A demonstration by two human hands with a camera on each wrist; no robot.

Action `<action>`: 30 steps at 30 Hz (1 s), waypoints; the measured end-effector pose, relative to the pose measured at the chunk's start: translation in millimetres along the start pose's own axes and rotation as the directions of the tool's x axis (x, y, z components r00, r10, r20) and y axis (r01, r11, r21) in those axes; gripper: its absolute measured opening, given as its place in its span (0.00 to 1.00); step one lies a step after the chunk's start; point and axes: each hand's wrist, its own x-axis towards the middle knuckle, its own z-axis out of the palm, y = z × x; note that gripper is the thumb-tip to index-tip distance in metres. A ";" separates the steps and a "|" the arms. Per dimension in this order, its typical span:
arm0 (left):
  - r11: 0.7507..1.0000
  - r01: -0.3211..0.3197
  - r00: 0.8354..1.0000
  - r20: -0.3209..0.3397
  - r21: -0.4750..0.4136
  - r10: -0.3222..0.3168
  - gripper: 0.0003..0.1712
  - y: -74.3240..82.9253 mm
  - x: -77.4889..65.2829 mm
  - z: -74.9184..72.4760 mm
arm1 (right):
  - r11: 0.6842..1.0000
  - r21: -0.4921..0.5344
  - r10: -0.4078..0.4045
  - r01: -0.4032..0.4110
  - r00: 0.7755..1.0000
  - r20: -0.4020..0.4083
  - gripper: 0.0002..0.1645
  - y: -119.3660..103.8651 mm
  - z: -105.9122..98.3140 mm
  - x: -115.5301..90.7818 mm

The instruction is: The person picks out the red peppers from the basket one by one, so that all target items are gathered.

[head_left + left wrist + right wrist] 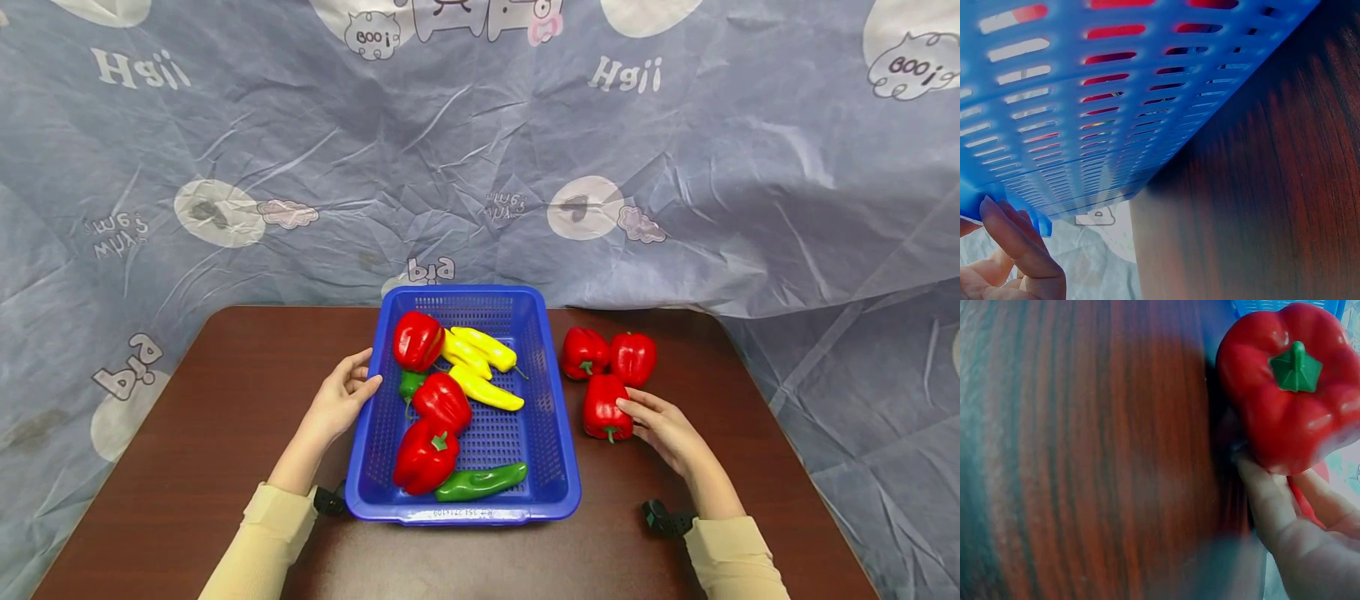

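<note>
My left hand (345, 394) holds the left rim of a blue plastic basket (562, 450), its fingers (1013, 234) bent against the rim in the left wrist view. Inside the basket lie three red bell peppers, one of them at the front (420, 462), several yellow peppers (487, 389), a long green pepper (483, 482) and a partly hidden green one (410, 383). To the basket's right, my right hand (671, 432) touches the right side of a red bell pepper (603, 402) with loosely extended fingers. The right wrist view shows this pepper's green stem (1297, 369).
Two more red bell peppers, one left (583, 350) and one right (633, 358), sit just behind the touched one. Everything stands on a dark brown wooden table (195, 433). A grey printed cloth (450, 167) hangs behind the table's far edge.
</note>
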 end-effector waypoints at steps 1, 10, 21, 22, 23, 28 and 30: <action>1.000 -0.002 1.000 0.001 0.001 0.002 0.32 -0.1 -0.4 0.0 | 1.000 0.004 0.001 -0.001 1.000 -0.003 0.44 0.4 -0.4 0.4; 1.000 -0.007 1.000 -0.008 -0.018 0.007 0.31 -0.1 0.0 0.9 | 1.000 0.014 0.009 -0.008 0.999 -0.044 0.45 0.0 -1.1 0.4; 1.000 0.019 1.000 0.017 0.001 -0.019 0.32 -0.6 0.3 -0.7 | 0.999 0.044 0.004 0.000 0.995 -0.098 0.46 2.9 -2.2 -1.2; 1.000 0.019 1.000 0.019 0.000 -0.019 0.32 -0.7 0.3 -0.8 | 0.999 0.051 0.002 0.003 0.995 -0.098 0.46 2.7 -2.3 -1.4; 1.000 0.019 1.000 0.021 -0.001 -0.019 0.33 -0.9 0.2 -0.9 | 0.999 0.054 0.001 0.004 0.995 -0.096 0.46 2.5 -2.4 -1.6; 1.000 0.007 1.000 0.017 -0.011 -0.007 0.32 -1.4 0.2 -0.6 | 1.000 0.025 0.013 -0.010 0.996 -0.085 0.48 2.1 -2.0 -1.8; 1.000 0.004 1.000 0.014 -0.009 -0.004 0.32 -1.6 0.2 -0.5 | 1.000 0.009 0.024 -0.024 0.996 -0.083 0.48 2.3 -1.8 -2.2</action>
